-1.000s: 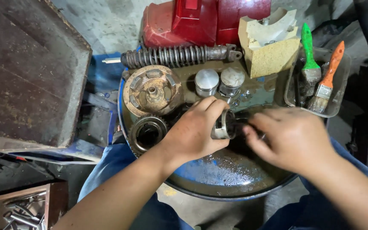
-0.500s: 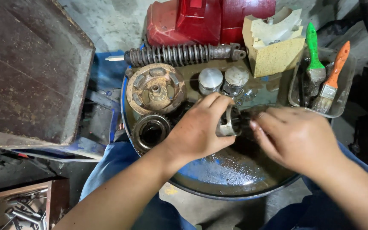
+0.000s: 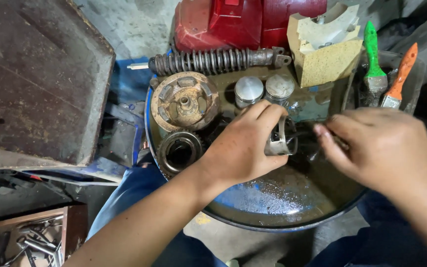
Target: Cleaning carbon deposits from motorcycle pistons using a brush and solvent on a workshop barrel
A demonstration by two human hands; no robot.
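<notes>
The left hand covers most of the metal part it grips, so its shape cannot be told. What the right hand pinches is hidden under its fingers. The red cover is cut off by the top edge. Both brushes hide their bristles in the tray. The tools in the box at the lower left corner are too small to tell apart.

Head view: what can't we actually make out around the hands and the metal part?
- Metal part: mostly covered by the left hand; full shape unclear.
- Right hand: whatever its fingertips pinch is hidden by the hand and blurred.
- Basin floor under both hands: hidden.
- Brushes: bristles sunk in a dark container.
- Red cover: cut off by the top edge.
</notes>
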